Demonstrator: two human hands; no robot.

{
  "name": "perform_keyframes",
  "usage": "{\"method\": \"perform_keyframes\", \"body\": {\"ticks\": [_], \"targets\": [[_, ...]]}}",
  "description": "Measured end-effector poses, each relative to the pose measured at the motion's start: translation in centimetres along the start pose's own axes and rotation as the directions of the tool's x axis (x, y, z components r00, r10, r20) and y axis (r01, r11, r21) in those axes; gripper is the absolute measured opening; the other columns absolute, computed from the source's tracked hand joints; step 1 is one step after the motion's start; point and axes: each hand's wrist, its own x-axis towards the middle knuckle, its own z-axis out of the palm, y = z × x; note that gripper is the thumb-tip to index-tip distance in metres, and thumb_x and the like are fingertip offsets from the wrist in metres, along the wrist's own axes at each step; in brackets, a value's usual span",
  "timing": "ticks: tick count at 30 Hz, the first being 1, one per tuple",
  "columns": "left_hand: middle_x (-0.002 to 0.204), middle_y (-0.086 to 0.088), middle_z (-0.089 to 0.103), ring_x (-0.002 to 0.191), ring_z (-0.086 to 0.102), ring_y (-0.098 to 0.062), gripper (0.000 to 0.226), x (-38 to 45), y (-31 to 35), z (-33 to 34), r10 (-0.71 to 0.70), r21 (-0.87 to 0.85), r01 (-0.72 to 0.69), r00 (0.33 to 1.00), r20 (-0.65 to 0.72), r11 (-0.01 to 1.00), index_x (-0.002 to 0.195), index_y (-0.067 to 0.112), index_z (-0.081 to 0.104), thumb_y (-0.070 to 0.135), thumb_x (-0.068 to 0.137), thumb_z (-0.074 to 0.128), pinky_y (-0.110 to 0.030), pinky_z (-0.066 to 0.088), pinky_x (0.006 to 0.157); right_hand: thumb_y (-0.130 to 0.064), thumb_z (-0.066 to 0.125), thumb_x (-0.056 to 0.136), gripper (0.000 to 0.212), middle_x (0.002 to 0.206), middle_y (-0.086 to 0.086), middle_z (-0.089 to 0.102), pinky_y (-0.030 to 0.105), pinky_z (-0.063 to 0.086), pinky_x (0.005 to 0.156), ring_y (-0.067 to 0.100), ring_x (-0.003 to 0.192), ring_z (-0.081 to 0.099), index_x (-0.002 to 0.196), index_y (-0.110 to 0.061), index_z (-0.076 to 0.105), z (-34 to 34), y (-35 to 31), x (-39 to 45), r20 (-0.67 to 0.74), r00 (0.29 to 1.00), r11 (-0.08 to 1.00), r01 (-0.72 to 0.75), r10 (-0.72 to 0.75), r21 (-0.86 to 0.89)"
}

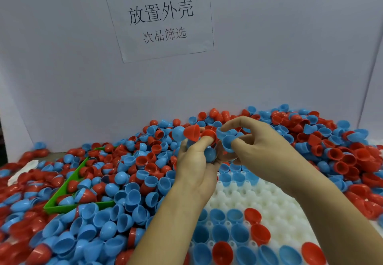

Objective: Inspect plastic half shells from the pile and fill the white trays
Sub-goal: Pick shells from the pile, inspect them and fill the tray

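A big pile of red and blue plastic half shells [128, 173] covers the table. A white tray [255, 200] with round pockets lies at the lower right, with blue and red shells seated in its near and far rows. My left hand [192, 165] is raised over the pile and grips a handful of shells, a red shell [191, 133] at its fingertips and blue ones in the palm. My right hand [255, 140] meets it from the right and pinches a blue shell [228, 142] between thumb and fingers.
A green tray [62, 192] sits half buried in shells at the left. A white wall board with a printed paper sign [159, 20] closes off the back. A crumpled white scrap [22, 171] lies at the far left. Shells heap high at the right behind the white tray.
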Motion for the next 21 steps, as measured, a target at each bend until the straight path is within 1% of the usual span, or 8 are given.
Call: {"method": "perform_keyframes", "body": {"ticks": [4,6,9,12,15,16,19,21], "targets": [[0.090,-0.012,0.071,0.091,0.070,-0.032,0.013,0.0,-0.1,0.0,0.020,0.048,-0.020,1.000,0.009,0.999,0.104,0.009,0.059,0.001,0.094,0.060,-0.048,0.059,0.083,-0.014,0.055,0.097,0.025,0.080,-0.004,0.075,0.029,0.062,0.068,0.019,0.076,0.073,0.104,-0.037,0.062,-0.1,0.3,0.1,-0.013,1.000,0.997,0.024,-0.025,-0.076],[0.095,-0.014,0.072,0.094,0.071,-0.034,0.012,0.0,-0.1,0.1,0.025,0.062,-0.025,1.000,0.009,0.998,0.103,0.009,0.060,0.001,0.095,0.060,-0.049,0.059,0.084,-0.014,0.058,0.096,0.023,0.081,-0.009,0.074,0.020,0.060,0.065,0.009,0.073,0.072,0.101,-0.036,0.063,-0.2,0.5,0.3,-0.034,0.999,0.994,0.037,-0.041,-0.104],[0.100,-0.015,0.072,0.095,0.072,-0.033,0.014,0.0,-0.1,0.1,0.014,0.053,-0.014,1.000,0.017,0.999,0.105,0.011,0.060,0.002,0.094,0.061,-0.047,0.060,0.084,-0.018,0.064,0.095,0.019,0.079,-0.018,0.067,0.005,0.047,0.052,-0.002,0.070,0.067,0.099,-0.036,0.062,0.0,0.7,0.4,-0.055,0.996,0.988,0.058,-0.066,-0.142],[0.096,-0.012,0.072,0.091,0.073,-0.027,0.015,0.0,-0.1,0.0,0.011,0.045,-0.010,1.000,-0.011,0.999,0.104,0.011,0.060,0.001,0.093,0.063,-0.045,0.060,0.088,-0.022,0.067,0.094,0.016,0.085,-0.020,0.061,0.006,0.042,0.051,-0.004,0.073,0.060,0.107,-0.032,0.066,0.0,0.5,0.2,-0.087,0.991,0.962,0.071,-0.097,-0.263],[0.095,-0.011,0.068,0.085,0.069,-0.022,0.014,0.2,0.2,-0.2,0.000,0.016,0.001,0.998,-0.059,1.000,0.098,0.011,0.062,-0.001,0.091,0.065,-0.034,0.061,0.083,-0.027,0.071,0.091,0.018,0.101,-0.009,0.067,0.014,0.043,0.067,0.001,0.082,0.059,0.109,-0.026,0.073,-1.3,-0.3,-0.5,-0.115,0.979,0.893,0.104,-0.171,-0.438],[0.095,-0.010,0.068,0.084,0.068,-0.021,0.014,0.3,0.3,-0.3,-0.003,0.004,0.003,0.997,-0.072,1.000,0.095,0.011,0.061,-0.001,0.091,0.065,-0.031,0.060,0.078,-0.029,0.072,0.089,0.017,0.098,-0.010,0.066,0.014,0.042,0.066,0.001,0.079,0.058,0.106,-0.027,0.074,-2.0,-0.5,-0.8,-0.116,0.977,0.878,0.106,-0.179,-0.467],[0.091,-0.007,0.065,0.081,0.066,-0.018,0.015,0.5,0.7,-0.5,-0.004,-0.017,0.002,0.996,-0.093,1.000,0.093,0.012,0.058,-0.002,0.091,0.064,-0.027,0.059,0.074,-0.035,0.076,0.086,0.012,0.076,-0.015,0.065,0.009,0.040,0.046,0.003,0.062,0.061,0.097,-0.030,0.075,-4.3,-0.6,-1.8,-0.050,0.993,0.860,0.066,-0.105,-0.507],[0.089,-0.005,0.065,0.078,0.066,-0.017,0.016,0.5,0.8,-0.5,-0.003,-0.024,0.001,0.997,-0.081,1.000,0.089,0.013,0.058,-0.002,0.090,0.064,-0.026,0.059,0.074,-0.036,0.075,0.086,0.011,0.075,-0.016,0.066,0.010,0.041,0.048,0.002,0.064,0.061,0.095,-0.030,0.075,-5.2,-0.1,-2.2,0.045,0.999,0.813,0.031,-0.006,-0.581]]}}
